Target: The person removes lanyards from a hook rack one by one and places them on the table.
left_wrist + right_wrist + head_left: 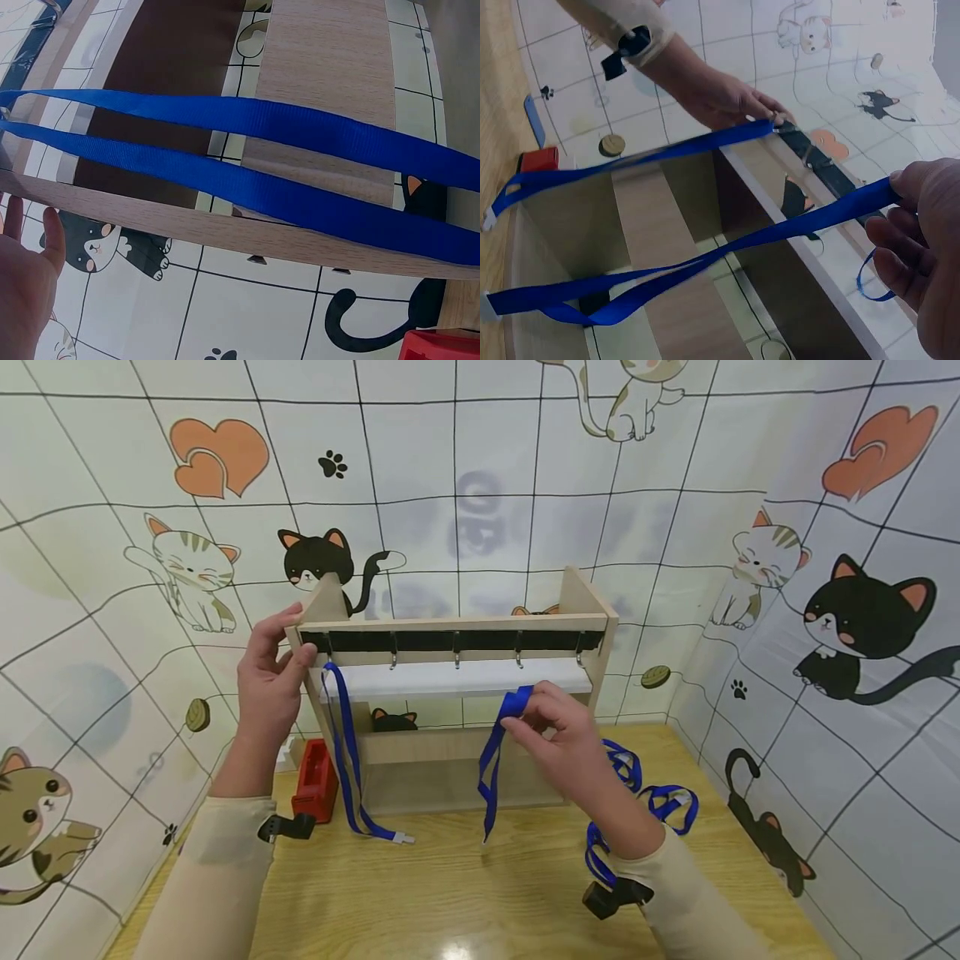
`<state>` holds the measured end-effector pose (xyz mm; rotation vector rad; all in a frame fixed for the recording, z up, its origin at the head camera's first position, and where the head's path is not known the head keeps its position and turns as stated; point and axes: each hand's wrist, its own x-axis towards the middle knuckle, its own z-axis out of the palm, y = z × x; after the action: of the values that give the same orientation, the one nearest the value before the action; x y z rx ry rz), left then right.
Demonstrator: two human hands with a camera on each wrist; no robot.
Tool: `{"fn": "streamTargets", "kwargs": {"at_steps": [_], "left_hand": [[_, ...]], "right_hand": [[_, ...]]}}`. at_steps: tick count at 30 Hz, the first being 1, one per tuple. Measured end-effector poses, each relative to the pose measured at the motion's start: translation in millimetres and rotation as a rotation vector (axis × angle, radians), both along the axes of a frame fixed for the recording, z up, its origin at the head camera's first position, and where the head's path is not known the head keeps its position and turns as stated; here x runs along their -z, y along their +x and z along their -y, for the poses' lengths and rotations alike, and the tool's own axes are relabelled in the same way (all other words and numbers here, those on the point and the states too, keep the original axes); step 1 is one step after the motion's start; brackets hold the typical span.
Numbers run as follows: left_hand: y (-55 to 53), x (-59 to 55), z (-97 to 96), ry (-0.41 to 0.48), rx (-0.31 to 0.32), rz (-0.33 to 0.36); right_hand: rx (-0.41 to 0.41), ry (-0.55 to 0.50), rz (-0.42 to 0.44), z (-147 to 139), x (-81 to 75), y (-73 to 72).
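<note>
A small wooden rack (461, 623) stands on the table, with a black strip (423, 642) of several metal hooks along its upper front. My left hand (272, 681) grips the rack's upper left corner, thumb at the front. From the leftmost hook hangs a blue lanyard (345, 735), its clip end reaching down to the tabletop. My right hand (558, 727) pinches the looped top of another blue lanyard (795, 225) in front of the rack, below the hooks on the right side. The second lanyard's strap dangles, clip end down.
More blue lanyards (671, 802) lie in a loose pile on the table (450, 893), partly behind my right forearm. A red holder (316, 781) stands beside the rack's left side. A cat-patterned sheet (465, 443) surrounds the table at the back and sides.
</note>
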<state>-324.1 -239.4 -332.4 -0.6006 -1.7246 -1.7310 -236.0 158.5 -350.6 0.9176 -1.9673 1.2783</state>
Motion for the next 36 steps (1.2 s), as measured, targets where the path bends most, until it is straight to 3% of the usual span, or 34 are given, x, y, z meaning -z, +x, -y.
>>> {"fn": "streamTargets", "kwargs": {"at_steps": [12,18,29,36], "left_hand": [[0.6,-1.2,-1.4,0.009,0.004,-0.004],[1.3,-1.0,-1.3,0.002,-0.010,0.005],[1.4,0.5,-0.5,-0.012,-0.023,0.017],[1.1,-0.4,-1.3,-0.005,-0.019,0.012]], "right_hand": [[0.106,0.051,0.043,-52.8,11.3,6.9],[0.111,0.060,0.076,-68.0,19.5,5.8],[0.037,0.101,0.080,-62.5,35.3,5.1],[0.009,0.138,0.200,-55.8,51.2,7.1]]}}
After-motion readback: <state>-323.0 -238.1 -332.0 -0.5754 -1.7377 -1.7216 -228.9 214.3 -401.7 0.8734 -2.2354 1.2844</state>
